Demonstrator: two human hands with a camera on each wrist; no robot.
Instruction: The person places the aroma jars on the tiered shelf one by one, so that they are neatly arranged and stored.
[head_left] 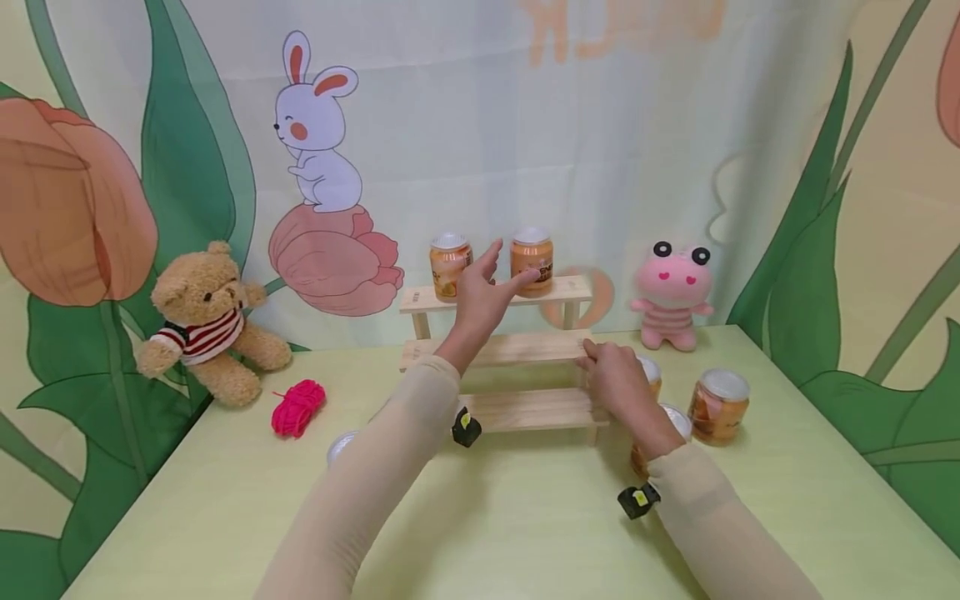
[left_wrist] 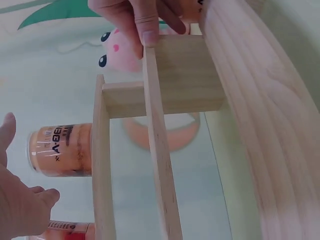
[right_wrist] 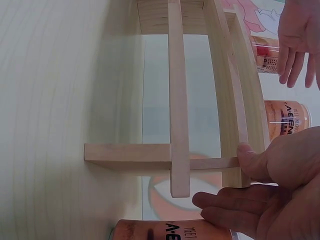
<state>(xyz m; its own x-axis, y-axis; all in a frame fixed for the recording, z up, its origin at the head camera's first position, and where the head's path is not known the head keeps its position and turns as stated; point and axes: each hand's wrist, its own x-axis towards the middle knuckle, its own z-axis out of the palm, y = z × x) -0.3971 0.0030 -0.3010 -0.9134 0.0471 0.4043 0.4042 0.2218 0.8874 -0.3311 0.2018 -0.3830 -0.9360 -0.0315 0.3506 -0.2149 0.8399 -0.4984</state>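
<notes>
A three-tier wooden rack (head_left: 525, 408) stands on the table, two orange-labelled jars on its top board. My left hand (head_left: 482, 304) is in front of the top board with fingers spread, between the left jar (head_left: 444, 271) and the right jar (head_left: 534, 260). In the left wrist view that hand (left_wrist: 22, 200) shows a gap to the right jar (left_wrist: 62, 150). My right hand (head_left: 618, 383) pinches the right end of the middle board (head_left: 517, 350); the right wrist view has its thumb (right_wrist: 250, 160) on the board's edge and the fingers beneath.
Several more jars, one at the far right (head_left: 720, 408), stand right of the rack, partly behind my right arm. A jar lid (head_left: 341, 446) shows beside my left sleeve. Pink yarn (head_left: 298, 408) and a teddy bear (head_left: 213, 325) are at left, a pink frog toy (head_left: 671, 296) at back right.
</notes>
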